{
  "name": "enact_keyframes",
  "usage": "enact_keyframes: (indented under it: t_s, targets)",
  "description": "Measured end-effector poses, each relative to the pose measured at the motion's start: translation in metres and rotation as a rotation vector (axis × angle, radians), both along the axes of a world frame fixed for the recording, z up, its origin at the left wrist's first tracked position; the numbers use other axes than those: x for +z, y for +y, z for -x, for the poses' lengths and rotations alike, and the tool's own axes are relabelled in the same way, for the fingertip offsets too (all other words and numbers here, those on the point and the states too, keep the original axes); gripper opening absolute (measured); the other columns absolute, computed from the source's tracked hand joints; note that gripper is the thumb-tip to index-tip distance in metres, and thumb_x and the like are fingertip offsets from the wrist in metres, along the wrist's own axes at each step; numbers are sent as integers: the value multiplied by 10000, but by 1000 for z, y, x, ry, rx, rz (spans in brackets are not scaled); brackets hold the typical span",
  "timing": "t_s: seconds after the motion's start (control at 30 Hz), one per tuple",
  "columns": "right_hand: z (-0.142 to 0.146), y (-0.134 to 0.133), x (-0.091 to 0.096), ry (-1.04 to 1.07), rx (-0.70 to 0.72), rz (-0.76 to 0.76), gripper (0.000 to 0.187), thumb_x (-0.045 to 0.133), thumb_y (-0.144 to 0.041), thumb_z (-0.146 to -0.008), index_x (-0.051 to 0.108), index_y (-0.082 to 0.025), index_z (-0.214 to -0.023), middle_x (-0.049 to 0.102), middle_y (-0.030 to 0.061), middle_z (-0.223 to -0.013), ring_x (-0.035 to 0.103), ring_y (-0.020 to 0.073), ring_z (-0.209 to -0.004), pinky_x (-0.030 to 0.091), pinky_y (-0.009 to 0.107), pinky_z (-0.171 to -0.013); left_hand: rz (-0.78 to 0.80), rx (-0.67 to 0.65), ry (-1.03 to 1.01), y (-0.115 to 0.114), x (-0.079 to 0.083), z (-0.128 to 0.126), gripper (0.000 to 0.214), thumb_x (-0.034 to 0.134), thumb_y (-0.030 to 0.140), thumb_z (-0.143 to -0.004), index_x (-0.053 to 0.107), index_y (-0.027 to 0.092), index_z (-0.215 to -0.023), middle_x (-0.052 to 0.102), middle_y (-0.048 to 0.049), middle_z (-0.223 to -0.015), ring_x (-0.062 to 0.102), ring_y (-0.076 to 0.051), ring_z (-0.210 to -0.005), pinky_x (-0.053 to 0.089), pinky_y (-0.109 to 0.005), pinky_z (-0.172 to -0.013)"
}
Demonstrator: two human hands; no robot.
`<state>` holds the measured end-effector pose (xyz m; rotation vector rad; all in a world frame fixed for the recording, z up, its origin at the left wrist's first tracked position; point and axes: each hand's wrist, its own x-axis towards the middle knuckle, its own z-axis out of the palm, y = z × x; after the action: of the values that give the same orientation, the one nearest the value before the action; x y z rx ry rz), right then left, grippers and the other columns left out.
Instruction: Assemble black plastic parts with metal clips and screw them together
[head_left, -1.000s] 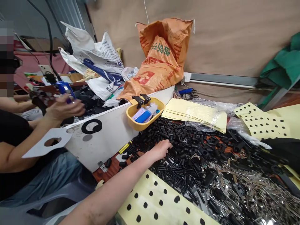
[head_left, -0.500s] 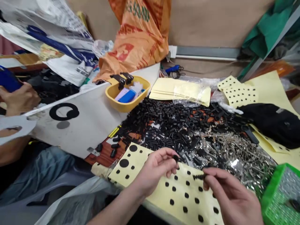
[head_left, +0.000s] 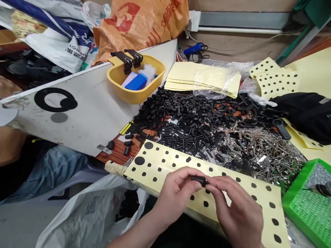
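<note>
My left hand (head_left: 176, 194) and my right hand (head_left: 236, 208) meet above a yellow sheet with black dots (head_left: 165, 162) at the table's near edge. Both pinch one small black plastic tube (head_left: 198, 179) between their fingertips. Just beyond the sheet lies a big heap of black plastic tubes and caps (head_left: 191, 117), and to its right a heap of shiny metal pieces (head_left: 261, 151).
A yellow tub (head_left: 134, 81) with a blue item hangs on a white divider board (head_left: 85, 106). Plain yellow sheets (head_left: 204, 77), an orange sack (head_left: 139, 24), a green basket (head_left: 307, 203) and a clear bag (head_left: 85, 217) surround me. Another person's leg (head_left: 41, 172) is at left.
The view tilted down. My left hand came back from the black heap with a tube, and my right hand closed in until both hold the same piece.
</note>
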<state>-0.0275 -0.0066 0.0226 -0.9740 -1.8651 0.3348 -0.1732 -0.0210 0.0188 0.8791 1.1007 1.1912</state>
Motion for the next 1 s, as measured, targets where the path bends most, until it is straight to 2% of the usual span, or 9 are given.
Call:
enact_keyframes:
  t_s: [0.17,0.23,0.33,0.4,0.47,0.6,0.7,0.87,1.0]
  targets:
    - [3,-8,-6,110,-78,293,91,595,-156,-849,634,-226,-805,689,-22,-669,651,127,-554,539,203,-496,-260,55,263,-4,2,-1,185,559,68,-762,703,148,-847,685,-50,-812,631,-156,-771,498,-241,-696]
    - [5,-9,-7,100,-112,209,105,593,-122,-838,627,-218,-814,683,-14,-676,652,129,-578,537,211,-525,-290,64,270,-4,2,-3,205,551,52,-758,705,145,-858,690,-53,-812,638,-153,-760,507,-235,-685]
    - [6,-8,-6,56,-92,-13,181,591,-28,-803,629,-200,-843,681,13,-711,656,135,-645,533,227,-600,-207,41,166,-4,2,-4,203,553,50,-754,694,146,-864,697,-48,-799,647,-145,-722,517,-216,-630]
    - [6,-6,-5,70,-39,-22,207,590,-7,-792,638,-198,-856,676,18,-715,654,136,-660,535,233,-620,-191,40,147,-4,1,-4,189,561,52,-760,689,144,-865,702,-48,-795,652,-144,-715,521,-214,-621]
    - [6,-4,-4,161,-16,141,158,600,-53,-803,644,-203,-825,669,11,-689,652,138,-642,538,230,-594,-282,66,220,-4,0,-4,187,561,45,-771,688,138,-871,704,-58,-805,653,-147,-727,523,-222,-638]
    - [8,-4,-6,439,1,613,116,637,-237,-816,653,-188,-713,613,-5,-566,567,109,-483,482,194,-441,-627,153,443,-4,-5,-4,188,556,39,-810,670,119,-936,694,-83,-805,632,-153,-743,518,-247,-675]
    - [8,-8,-7,535,-7,738,171,667,-300,-797,657,-177,-679,566,-16,-513,497,85,-439,442,173,-408,-756,173,516,-3,-7,-5,194,569,42,-815,656,114,-972,690,-86,-791,623,-161,-742,513,-263,-685]
    - [6,-14,-5,484,-53,633,87,645,-257,-829,726,-237,-854,693,10,-691,604,99,-573,515,162,-521,-533,158,353,-1,-1,-5,188,580,26,-795,678,135,-912,701,-56,-803,652,-134,-716,527,-214,-655]
    - [-1,-6,-2,481,19,678,77,669,-257,-809,734,-249,-848,705,2,-688,639,109,-586,542,167,-540,-425,136,272,-2,1,-5,188,598,28,-772,699,139,-886,708,-48,-803,663,-142,-740,536,-227,-686]
